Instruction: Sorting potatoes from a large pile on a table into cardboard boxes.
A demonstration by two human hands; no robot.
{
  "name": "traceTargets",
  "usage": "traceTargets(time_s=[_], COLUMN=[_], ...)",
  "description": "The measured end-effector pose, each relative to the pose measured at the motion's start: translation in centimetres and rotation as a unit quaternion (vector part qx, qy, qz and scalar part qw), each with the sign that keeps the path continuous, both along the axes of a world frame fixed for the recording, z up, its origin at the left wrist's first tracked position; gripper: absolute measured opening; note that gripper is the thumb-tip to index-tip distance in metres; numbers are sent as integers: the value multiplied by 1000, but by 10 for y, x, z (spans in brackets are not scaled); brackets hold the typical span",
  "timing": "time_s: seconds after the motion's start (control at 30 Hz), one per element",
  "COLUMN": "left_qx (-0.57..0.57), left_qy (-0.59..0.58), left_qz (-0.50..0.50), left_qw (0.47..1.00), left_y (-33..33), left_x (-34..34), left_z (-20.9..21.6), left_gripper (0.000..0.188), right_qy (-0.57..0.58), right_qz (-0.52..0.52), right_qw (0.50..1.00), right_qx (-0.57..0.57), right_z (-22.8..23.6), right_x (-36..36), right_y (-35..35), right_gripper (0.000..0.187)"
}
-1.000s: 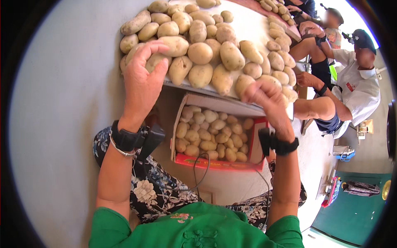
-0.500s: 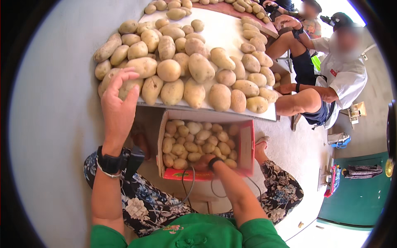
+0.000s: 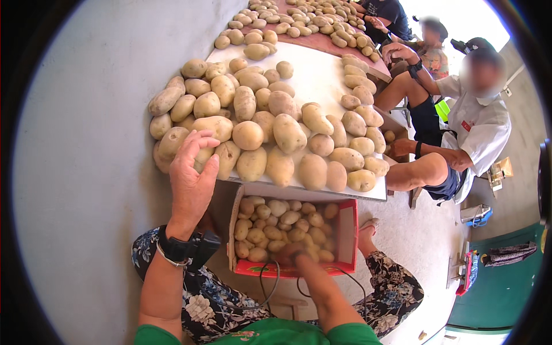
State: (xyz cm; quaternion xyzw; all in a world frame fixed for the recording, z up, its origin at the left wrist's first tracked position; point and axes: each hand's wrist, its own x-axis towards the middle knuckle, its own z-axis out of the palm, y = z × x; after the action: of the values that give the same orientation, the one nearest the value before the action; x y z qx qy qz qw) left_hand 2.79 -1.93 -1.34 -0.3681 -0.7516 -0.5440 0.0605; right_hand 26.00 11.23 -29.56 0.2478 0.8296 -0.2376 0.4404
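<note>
My left hand (image 3: 194,178) is raised at the near left corner of the white tabletop (image 3: 313,63). Its fingers are curved and apart from the thumb, and a potato (image 3: 203,158) shows in the gap between them, among other potatoes on the table. My right hand (image 3: 290,253) reaches down into a red-rimmed cardboard box (image 3: 347,233) below the table edge. It touches the smaller potatoes (image 3: 273,221) inside, near the box's front wall. The fingers of that hand are dark and hidden from sight.
A red-brown table (image 3: 296,43) with many potatoes adjoins the far end. A person in a white shirt (image 3: 480,123) sits at the right, with others beyond. A grey wall (image 3: 92,172) rises at left. Cables (image 3: 276,282) hang before the box.
The view has tilted up, so table and box appear lower and more of the far table shows. My left hand stays by the same potatoes; my right hand remains inside the box.
</note>
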Motion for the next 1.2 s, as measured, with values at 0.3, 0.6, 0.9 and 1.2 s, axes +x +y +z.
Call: traceTargets(time_s=[0.3, 0.6, 0.9, 1.2], left_qx=[37, 29, 33, 2], left_qy=[30, 42, 36, 15], left_qz=[9, 12, 3, -2], left_qw=[999, 999, 999, 1000], left_y=[0, -1, -8, -4], left_x=[0, 5, -6, 0], left_z=[-1, -2, -6, -9], left_gripper=[17, 16, 16, 17], right_qy=[241, 627, 632, 593], right_qz=[-360, -265, -115, -365], right_qw=[828, 731, 723, 710], right_qx=[-357, -48, 256, -105], right_z=[151, 290, 270, 275], right_x=[12, -28, -90, 31], right_y=[24, 60, 70, 94], right_gripper=[49, 51, 54, 17])
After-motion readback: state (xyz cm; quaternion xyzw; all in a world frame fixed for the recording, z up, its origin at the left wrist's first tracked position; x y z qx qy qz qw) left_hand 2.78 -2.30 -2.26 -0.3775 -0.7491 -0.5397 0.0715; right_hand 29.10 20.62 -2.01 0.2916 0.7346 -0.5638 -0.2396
